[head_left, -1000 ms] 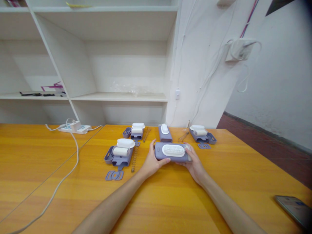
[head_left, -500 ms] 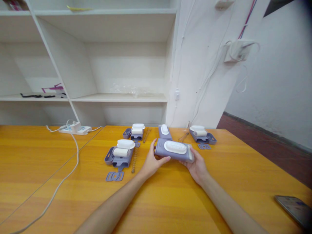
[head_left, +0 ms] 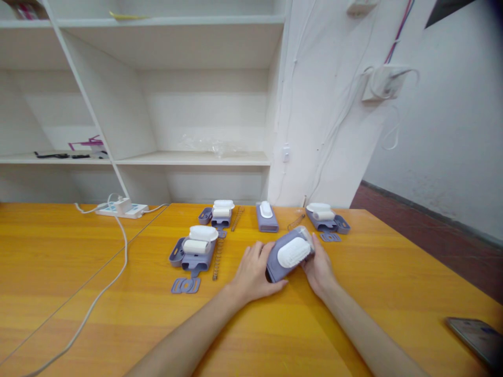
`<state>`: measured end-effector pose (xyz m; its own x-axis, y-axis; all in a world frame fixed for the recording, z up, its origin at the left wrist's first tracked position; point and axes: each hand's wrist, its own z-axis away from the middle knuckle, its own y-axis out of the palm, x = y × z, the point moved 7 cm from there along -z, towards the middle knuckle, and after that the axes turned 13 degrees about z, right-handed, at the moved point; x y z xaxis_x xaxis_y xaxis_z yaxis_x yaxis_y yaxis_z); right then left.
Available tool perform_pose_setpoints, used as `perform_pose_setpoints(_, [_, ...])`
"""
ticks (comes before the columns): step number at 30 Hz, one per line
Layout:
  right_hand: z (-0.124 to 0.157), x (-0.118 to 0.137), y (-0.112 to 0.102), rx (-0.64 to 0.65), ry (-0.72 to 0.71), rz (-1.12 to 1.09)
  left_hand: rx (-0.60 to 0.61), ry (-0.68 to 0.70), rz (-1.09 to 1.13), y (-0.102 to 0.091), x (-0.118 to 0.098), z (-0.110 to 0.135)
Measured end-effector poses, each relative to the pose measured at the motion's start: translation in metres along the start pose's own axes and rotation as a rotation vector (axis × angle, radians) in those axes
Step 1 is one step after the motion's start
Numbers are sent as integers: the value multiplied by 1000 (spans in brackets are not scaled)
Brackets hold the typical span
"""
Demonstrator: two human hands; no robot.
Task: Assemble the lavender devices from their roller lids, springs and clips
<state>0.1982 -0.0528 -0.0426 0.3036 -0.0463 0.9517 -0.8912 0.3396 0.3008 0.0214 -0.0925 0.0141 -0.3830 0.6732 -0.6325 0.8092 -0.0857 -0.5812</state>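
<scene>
Both my hands hold a lavender plastic case with a white ribbed pad (head_left: 290,255) just above the orange table (head_left: 118,303). The case is tilted, its near end low and to the left. My left hand (head_left: 253,275) curls around that lower left end. At the upper right end, my right hand (head_left: 320,267) grips it from behind. A like assembled case (head_left: 266,216) lies farther back on the table.
Several sets of lavender and white parts lie on the table: one (head_left: 194,250) left of my hands with a spring (head_left: 216,258) and a flat ring piece (head_left: 185,285), one (head_left: 220,212) behind it, one (head_left: 325,219) at the right. A power strip (head_left: 120,208) and cable sit left; a phone (head_left: 477,337) lies near right.
The case was held level and crosswise; it has now turned, its left end swung toward me and down. My left hand slid nearer along the table with it.
</scene>
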Motion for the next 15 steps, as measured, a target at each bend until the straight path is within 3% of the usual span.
perform_pose_setpoints(5, [8, -2, 0, -80, -175, 275, 7, -20, -166, 2, 2, 3])
perform_pose_setpoints(8, [11, -2, 1, -104, -183, 394, 54, -33, -174, 5, 2, 3])
perform_pose_setpoints(12, [8, -3, 8, 7, -119, 433, 219, 28, -149, 19, -4, 6])
perform_pose_setpoints(15, [6, 1, 16, 114, -144, 500, 270, 68, -140, 26, -7, 9])
